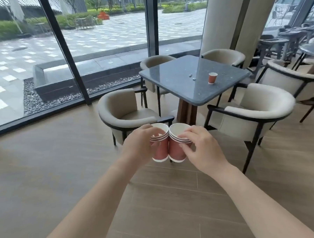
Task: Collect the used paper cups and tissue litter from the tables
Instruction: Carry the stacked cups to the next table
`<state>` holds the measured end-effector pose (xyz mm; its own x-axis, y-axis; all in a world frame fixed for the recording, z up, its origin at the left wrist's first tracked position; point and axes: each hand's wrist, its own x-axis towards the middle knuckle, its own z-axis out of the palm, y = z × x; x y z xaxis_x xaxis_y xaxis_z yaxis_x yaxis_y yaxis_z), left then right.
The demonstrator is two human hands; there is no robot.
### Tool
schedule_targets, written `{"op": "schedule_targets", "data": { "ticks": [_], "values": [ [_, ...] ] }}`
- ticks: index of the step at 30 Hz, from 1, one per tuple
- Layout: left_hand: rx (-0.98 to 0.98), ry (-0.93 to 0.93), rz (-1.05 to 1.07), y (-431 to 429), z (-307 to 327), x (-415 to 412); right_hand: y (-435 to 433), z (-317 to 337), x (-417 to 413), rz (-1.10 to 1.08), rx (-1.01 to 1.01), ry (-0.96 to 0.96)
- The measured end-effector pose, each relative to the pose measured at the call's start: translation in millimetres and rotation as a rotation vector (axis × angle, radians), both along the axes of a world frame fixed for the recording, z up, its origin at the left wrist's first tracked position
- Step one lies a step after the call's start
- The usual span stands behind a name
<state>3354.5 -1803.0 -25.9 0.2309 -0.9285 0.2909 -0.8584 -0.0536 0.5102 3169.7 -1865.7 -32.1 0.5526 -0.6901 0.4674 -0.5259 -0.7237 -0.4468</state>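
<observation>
My left hand grips a stack of nested red paper cups by its rims. My right hand grips a second stack of red paper cups, and the two stacks touch side by side in front of me above the floor. Ahead stands a grey stone table with one upright red paper cup near its right side. Small scraps of tissue litter lie on the table to the left of that cup.
Cream armchairs ring the table: one at the near left, one at the near right, two behind. A glass wall runs along the left, a pillar stands behind the table. More tables and chairs fill the right. Wooden floor lies below me.
</observation>
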Motion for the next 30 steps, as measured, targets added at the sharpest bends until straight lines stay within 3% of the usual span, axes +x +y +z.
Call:
{"op": "schedule_targets", "data": {
  "ticks": [14,30],
  "values": [
    [0.06,-0.021,-0.292,-171,-39,-161,-122,-35,-170,-0.282,0.073,0.044],
    [0.118,0.016,-0.241,-307,-61,-110,-265,-57,-120,-0.278,0.19,0.029]
  ]
}}
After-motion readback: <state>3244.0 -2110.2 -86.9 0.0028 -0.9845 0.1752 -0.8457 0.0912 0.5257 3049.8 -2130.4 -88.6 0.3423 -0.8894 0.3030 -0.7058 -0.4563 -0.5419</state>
